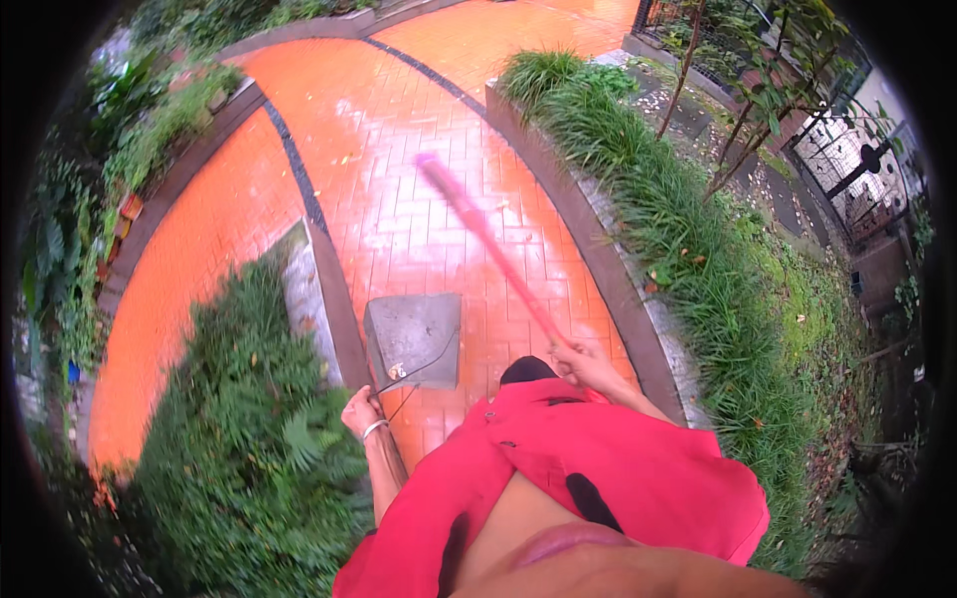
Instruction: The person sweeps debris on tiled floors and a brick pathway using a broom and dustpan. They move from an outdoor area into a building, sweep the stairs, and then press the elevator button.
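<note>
My left hand (pixel 361 412), with a pale bracelet at the wrist, is closed around the thin dark handle of a grey dustpan (pixel 424 319). A few small pale scraps (pixel 397 371) show at the dustpan's near left part. My right hand (pixel 586 366) grips the near end of a long pink-red pole (pixel 488 239). That pole slants up and left over the paving, wider toward its far end. Motion smears the far end, so I cannot tell what kind of tool it is.
Wet orange brick paving (pixel 399 120) curves ahead between low kerbs, with a few fallen leaves on it. Ferny shrubs (pixel 249 419) border it on the left, grassy plants (pixel 648 189) on the right. A dark metal gate (pixel 847 179) stands at the far right.
</note>
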